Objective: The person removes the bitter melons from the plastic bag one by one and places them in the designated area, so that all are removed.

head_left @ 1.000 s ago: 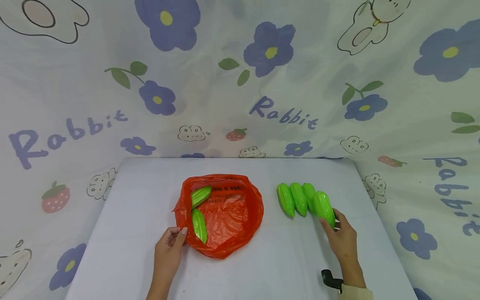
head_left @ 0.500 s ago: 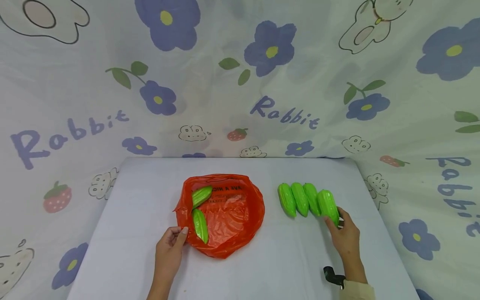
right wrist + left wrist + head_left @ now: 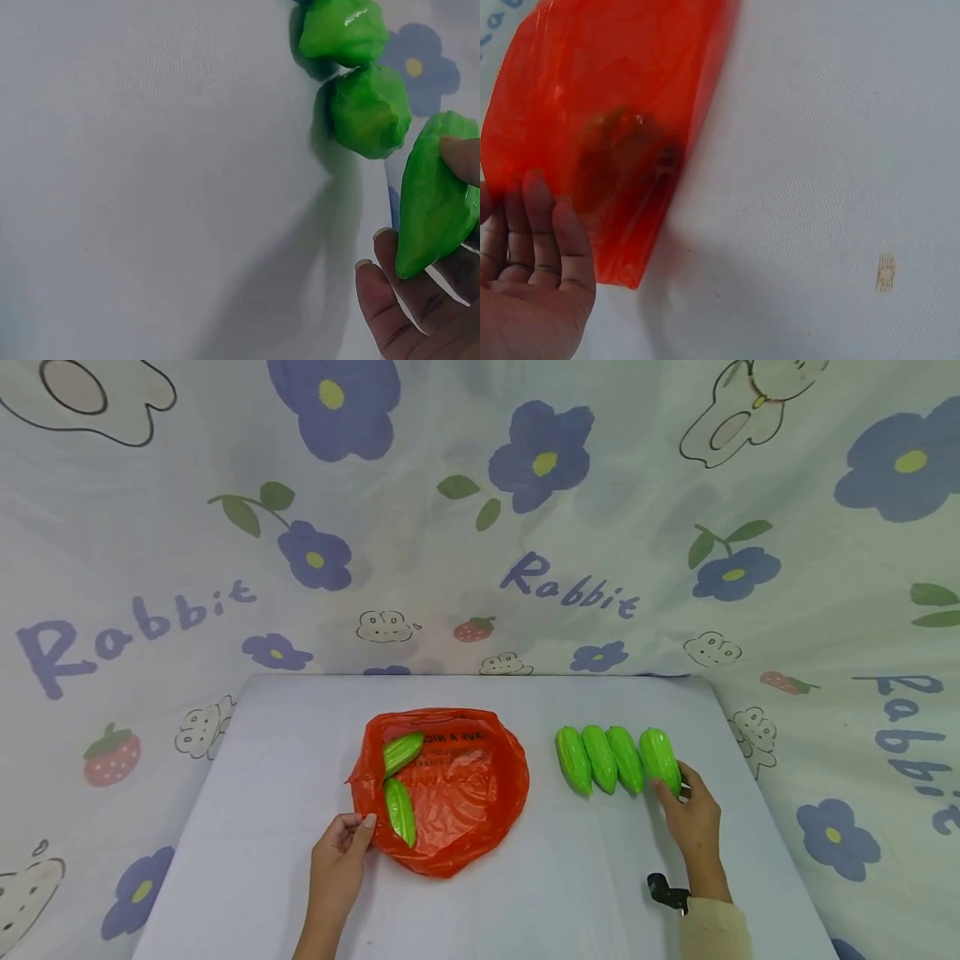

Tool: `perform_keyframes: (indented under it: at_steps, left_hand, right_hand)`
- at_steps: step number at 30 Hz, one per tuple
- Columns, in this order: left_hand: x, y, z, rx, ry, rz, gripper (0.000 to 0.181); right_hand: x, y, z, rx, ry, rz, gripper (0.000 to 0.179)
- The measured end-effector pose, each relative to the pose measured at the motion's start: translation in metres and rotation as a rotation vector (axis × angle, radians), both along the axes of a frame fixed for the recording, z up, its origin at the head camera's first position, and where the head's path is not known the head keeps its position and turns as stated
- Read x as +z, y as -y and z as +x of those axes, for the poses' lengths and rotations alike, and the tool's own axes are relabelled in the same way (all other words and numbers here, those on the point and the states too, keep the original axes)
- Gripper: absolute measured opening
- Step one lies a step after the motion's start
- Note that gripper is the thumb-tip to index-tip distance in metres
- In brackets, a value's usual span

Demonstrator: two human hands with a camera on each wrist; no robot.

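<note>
A red plastic bag (image 3: 457,810) lies with its mouth wide, and two green ribbed gourds show inside along its left wall, a far one (image 3: 403,753) and a near one (image 3: 400,812). My left hand (image 3: 339,860) pinches the bag's near left rim between thumb and fingers. In the left wrist view its fingers (image 3: 544,232) lie against the bag's red film (image 3: 622,67). On the right, my right hand (image 3: 692,814) grips the near end of another green gourd (image 3: 660,758). The right wrist view has the thumb on one side of this gourd (image 3: 435,202) and fingers beneath.
Three more green gourds lie side by side just left of the held one: a left one (image 3: 573,760), a middle one (image 3: 599,758) and a right one (image 3: 626,760). A white cloth covers the table (image 3: 517,910). A printed curtain (image 3: 420,552) hangs behind it.
My right hand has carried its gourd away from me and slightly right, level with the row; the third gourd in the row now shows whole. The left hand and the bag stay put.
</note>
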State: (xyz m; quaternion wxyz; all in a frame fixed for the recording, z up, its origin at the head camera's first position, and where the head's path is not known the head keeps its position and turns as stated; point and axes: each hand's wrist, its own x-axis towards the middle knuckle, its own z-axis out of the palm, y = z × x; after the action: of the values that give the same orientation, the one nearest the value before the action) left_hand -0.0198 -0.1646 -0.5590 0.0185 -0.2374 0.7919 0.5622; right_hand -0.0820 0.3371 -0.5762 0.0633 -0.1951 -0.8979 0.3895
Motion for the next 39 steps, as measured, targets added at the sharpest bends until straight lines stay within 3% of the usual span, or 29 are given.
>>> perform_keyframes:
  at_steps: [15,39]
  left_hand:
    - [0.001,-0.001,0.001,-0.004,0.007,-0.003,0.037]
    - [0.003,0.001,0.0,-0.004,0.0,0.006,0.039]
  right_hand:
    - [-0.009,-0.009,-0.011,-0.059,0.071,-0.023,0.067]
    - [-0.031,-0.006,-0.024,-0.086,0.027,-0.057,0.061]
